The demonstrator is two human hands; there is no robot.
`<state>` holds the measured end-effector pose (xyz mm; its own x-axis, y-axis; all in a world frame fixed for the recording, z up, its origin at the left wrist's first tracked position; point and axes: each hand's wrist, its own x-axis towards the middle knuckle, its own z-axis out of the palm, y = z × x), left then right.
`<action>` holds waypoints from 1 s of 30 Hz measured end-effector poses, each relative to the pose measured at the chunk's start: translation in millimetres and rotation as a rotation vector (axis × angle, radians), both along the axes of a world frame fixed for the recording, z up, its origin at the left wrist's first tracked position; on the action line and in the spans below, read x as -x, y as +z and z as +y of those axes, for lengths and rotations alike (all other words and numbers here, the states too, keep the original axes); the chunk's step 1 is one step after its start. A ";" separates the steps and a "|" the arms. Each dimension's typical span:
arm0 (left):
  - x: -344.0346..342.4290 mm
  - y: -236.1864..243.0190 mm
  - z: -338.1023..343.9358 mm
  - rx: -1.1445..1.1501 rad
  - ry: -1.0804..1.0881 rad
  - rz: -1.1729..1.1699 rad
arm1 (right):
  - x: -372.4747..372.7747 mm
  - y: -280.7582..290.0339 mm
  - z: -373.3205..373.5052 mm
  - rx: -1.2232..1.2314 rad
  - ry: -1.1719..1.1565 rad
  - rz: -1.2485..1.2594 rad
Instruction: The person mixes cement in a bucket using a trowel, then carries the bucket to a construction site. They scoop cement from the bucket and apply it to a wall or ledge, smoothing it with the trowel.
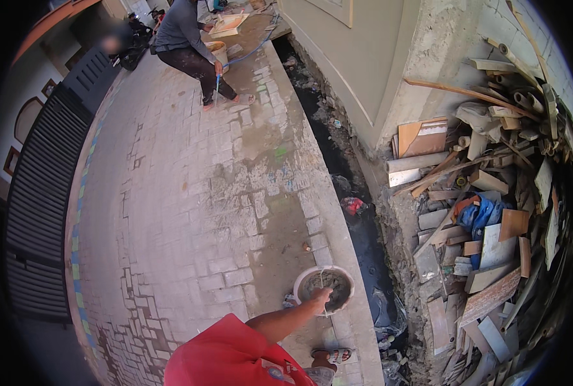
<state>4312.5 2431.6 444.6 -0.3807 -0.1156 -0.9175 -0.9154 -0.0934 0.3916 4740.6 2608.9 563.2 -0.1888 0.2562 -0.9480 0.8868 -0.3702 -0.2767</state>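
Pale round bucket (pixel 297 283) at near right, over the ditch-side edge of the paving (pixel 190 212); lifted or standing, cannot tell. Grey wet mix (pixel 339 285) inside. Thin handle (pixel 322 278) across the mouth. Left hand (pixel 320 298) on it, fingers (pixel 327 293) closed round the handle, arm out of a red sleeve (pixel 215 350). Right hand out of view; cannot tell how its fingers stand.

Sandalled foot (pixel 339 356) on the near side of the bucket. Just right, a concrete edge (pixel 349 257), then a ditch (pixel 371 257) of dark water, red litter (pixel 352 206) in it. Farther right, heaped scrap wood (pixel 499 305) with blue cloth (pixel 482 215) among it, below a wall (pixel 357 71).

Far side: co-worker (pixel 182 29), grey top, dark trousers, bent, one hand on a blue hose (pixel 218 85); yellowish bucket (pixel 217 49) beside. Far left, dark slatted gate (pixel 38 225).
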 end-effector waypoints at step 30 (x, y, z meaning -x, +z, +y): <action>663.1 117.3 -232.8 -0.019 0.488 0.178 | 807.9 82.1 132.2 -0.208 0.325 0.097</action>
<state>3649.4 2198.8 561.9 -0.4374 -0.3024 -0.8469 -0.6829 -0.5010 0.5316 3932.7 2741.1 645.3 -0.3773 0.3535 -0.8560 0.9147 -0.0021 -0.4041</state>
